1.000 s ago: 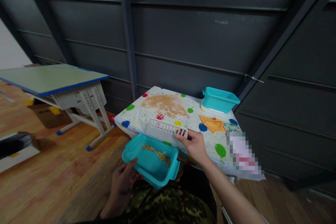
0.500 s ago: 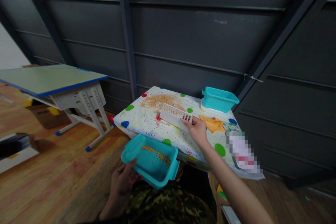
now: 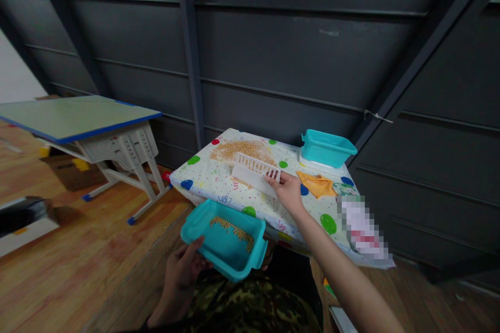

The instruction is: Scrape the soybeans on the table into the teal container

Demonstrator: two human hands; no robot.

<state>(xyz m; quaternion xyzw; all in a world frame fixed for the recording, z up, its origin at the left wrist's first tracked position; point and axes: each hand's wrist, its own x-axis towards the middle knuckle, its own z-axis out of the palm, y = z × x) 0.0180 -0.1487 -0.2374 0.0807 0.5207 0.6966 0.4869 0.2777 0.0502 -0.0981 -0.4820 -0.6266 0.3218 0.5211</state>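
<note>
My left hand (image 3: 186,265) is closed on the near left rim of a turquoise plastic tub (image 3: 230,263), thumb over the edge and the other fingers underneath. Round yellowish beans (image 3: 234,230) lie in a strip along the tub's far side. Above the table, my right hand (image 3: 287,190) pinches the right end of a white slotted plastic piece (image 3: 253,171), shaped like a shallow rack. Behind that piece, a heap of similar beans (image 3: 242,150) mixed with pale powder or crumbs spreads over the tablecloth (image 3: 219,182). A few more beans show along its lower left edge.
A second turquoise tub (image 3: 326,148) stands at the table's back right corner. An orange cloth (image 3: 317,184) and a blurred-out packet (image 3: 363,229) lie on the right. A green-topped desk (image 3: 78,117) is at left, before a dark panelled wall (image 3: 281,52).
My right hand has moved slightly left and toward me with the white slotted piece. The left hand and the tub with beans have stayed nearly in place.
</note>
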